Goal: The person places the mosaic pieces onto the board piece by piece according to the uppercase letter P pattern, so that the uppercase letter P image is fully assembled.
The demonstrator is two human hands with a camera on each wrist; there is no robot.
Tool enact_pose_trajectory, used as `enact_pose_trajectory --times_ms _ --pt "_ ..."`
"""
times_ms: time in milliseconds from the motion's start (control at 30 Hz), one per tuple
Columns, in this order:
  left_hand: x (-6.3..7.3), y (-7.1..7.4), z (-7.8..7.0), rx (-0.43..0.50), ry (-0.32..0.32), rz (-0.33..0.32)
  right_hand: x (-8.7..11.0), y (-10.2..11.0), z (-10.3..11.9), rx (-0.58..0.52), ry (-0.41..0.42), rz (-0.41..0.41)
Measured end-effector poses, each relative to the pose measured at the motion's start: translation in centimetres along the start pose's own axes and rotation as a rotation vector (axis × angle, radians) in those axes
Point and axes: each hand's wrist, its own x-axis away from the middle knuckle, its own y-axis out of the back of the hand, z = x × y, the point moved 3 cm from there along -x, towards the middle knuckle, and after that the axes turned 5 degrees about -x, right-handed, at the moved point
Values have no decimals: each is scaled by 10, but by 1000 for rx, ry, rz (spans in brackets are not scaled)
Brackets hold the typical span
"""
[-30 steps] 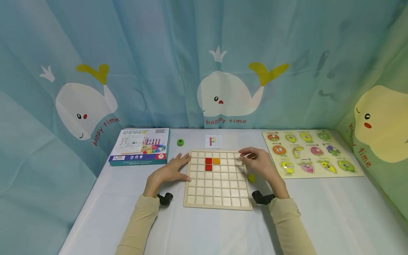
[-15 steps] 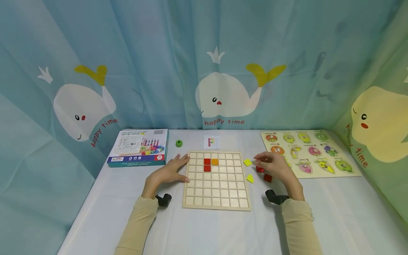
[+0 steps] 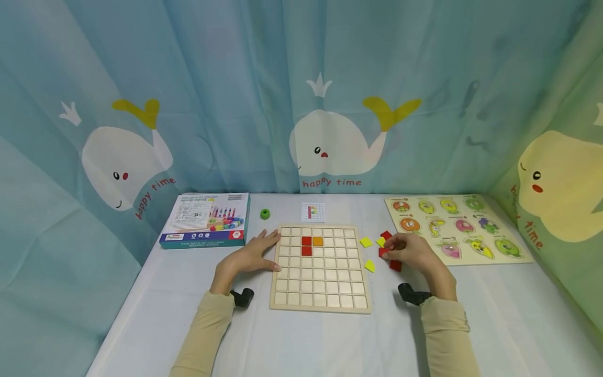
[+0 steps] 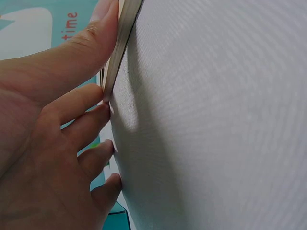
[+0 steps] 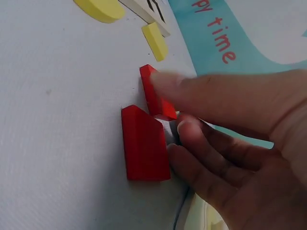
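A wooden grid board [image 3: 320, 310] lies in the middle of the table, with two red tiles [image 3: 306, 251] and one orange tile [image 3: 317, 241] set in its upper squares. My left hand [image 3: 247, 256] rests along the board's left edge, thumb and fingertips against the frame, fingers spread. To the right of the board, my right hand [image 3: 414, 256] pinches a red tile [image 5: 154, 93], its thumb on the face and the index finger partly hidden behind. Another red tile [image 5: 146, 143] lies close beside it. Yellow tiles [image 3: 366, 242] lie between the board and this hand.
A small pattern card [image 3: 313, 212] and a green bead [image 3: 265, 214] sit beyond the board. At the back left is a beads box [image 3: 204, 220]. A fruit puzzle board [image 3: 499, 262] occupies the right side, close behind the right hand. A whale-print curtain [image 3: 254, 104] stands behind.
My right hand has moved from the board's upper right corner out to the red tiles beside it, uncovering the loose tiles. The left hand stays at the board's edge.
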Motion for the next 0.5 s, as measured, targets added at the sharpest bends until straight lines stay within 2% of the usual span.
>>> enact_pose_trajectory --times_ms 133,500 --pt "-1 0 0 6 7 -2 -1 -1 1 9 -17 19" --pt "-1 -1 0 2 -14 -6 -1 -3 2 -8 21 1"
